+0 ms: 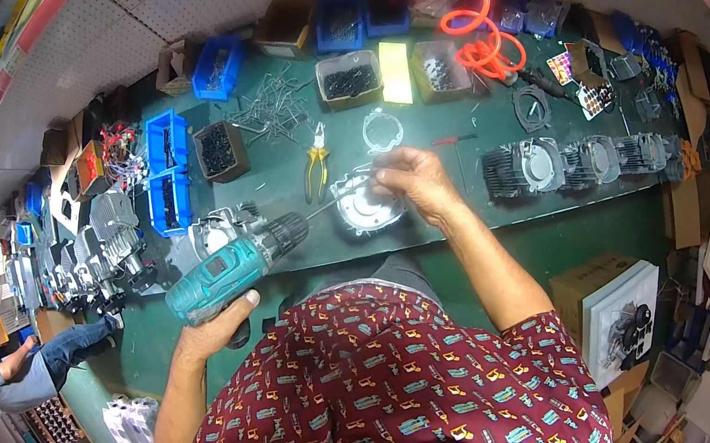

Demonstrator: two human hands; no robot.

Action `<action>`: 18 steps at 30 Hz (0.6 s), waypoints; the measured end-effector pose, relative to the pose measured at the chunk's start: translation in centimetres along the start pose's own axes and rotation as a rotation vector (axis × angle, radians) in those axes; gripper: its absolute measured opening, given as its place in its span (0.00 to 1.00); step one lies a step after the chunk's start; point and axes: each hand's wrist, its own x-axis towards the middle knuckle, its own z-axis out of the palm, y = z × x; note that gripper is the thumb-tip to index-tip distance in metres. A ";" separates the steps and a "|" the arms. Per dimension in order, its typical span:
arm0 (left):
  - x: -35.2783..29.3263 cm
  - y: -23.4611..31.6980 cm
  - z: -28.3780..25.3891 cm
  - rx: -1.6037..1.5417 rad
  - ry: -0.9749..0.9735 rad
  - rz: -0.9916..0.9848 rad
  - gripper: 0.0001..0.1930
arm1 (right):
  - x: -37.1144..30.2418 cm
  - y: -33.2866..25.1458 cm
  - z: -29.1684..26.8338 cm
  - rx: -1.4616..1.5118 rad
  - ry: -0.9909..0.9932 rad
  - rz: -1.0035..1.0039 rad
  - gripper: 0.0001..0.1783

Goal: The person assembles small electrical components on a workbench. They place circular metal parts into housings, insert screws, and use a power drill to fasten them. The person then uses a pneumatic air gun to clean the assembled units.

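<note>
My left hand [215, 330] is wrapped round the handle of a teal cordless drill [218, 279]. Its long thin bit points right, toward a round silver metal housing [372, 215] at the bench's front edge. Over that housing is my right hand [418, 183], fingers pinched together; whatever they hold is too small to make out. Yellow-handled pliers [316, 173] lie just left of the housing. Beyond it rests a thin ring-shaped gasket [379, 150], with a red-handled screwdriver [455, 138] to its right.
Finned motor housings [528, 171] line the bench at right; another metal assembly [217, 231] sits behind the drill. Blue bins [217, 67] and a box of dark screws [348, 78] stand at the back. An orange coiled hose [487, 51] hangs there. Another person [33, 374] is at far left.
</note>
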 end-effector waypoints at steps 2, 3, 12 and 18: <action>0.0 0.1 0.3 0.001 0.017 0.002 0.14 | -0.2 -0.1 0.3 -0.027 -0.027 -0.010 0.15; -0.1 0.2 0.4 -0.001 0.024 0.002 0.14 | -0.3 -0.2 0.3 -0.041 -0.039 -0.015 0.15; -0.5 -0.1 0.1 -0.004 0.008 -0.059 0.15 | -0.6 -0.2 -0.4 0.119 -0.112 0.108 0.14; -0.5 -0.1 -1.2 0.014 -0.003 -0.174 0.19 | -0.5 0.9 0.3 -0.231 -0.215 -0.038 0.14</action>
